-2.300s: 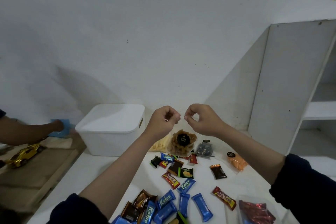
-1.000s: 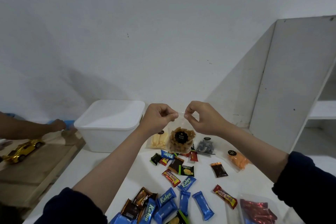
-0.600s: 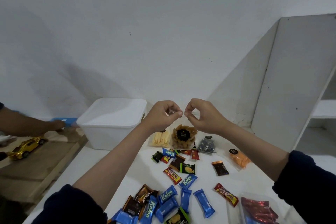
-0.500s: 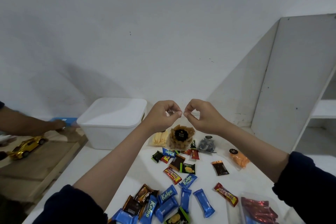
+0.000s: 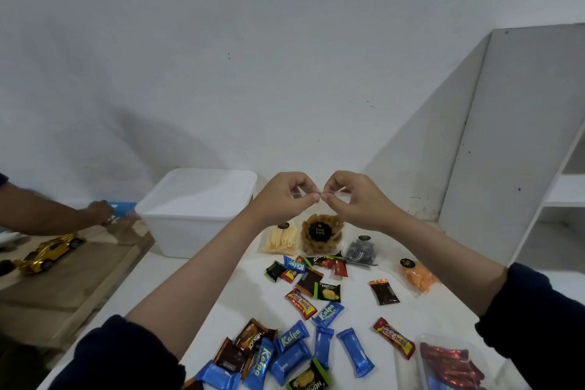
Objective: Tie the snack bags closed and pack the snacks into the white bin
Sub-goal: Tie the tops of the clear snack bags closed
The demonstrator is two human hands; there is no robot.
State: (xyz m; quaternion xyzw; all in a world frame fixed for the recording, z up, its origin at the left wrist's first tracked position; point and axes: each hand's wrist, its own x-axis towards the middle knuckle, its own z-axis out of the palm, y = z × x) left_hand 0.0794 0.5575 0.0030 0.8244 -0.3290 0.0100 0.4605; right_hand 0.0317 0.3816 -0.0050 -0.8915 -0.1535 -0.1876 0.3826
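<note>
Our left hand and right hand had drawn closer, each grip pinching the clear snack bag of brown crisps.

Both hands, left hand and right hand, hover raised above the back of the white tabletop, fingertips nearly meeting, with open air beneath them down to the clear snack bags standing near the wall. The white bin blocks the tabletop's rear left corner, its open top unobstructed from above. Scattered wrapped snacks crowd the middle and near edge, leaving bare strips along the left side and between the two forearms. A white shelf panel walls off the right. Another person's arm and a gold toy car occupy the wooden surface to the left.
</note>
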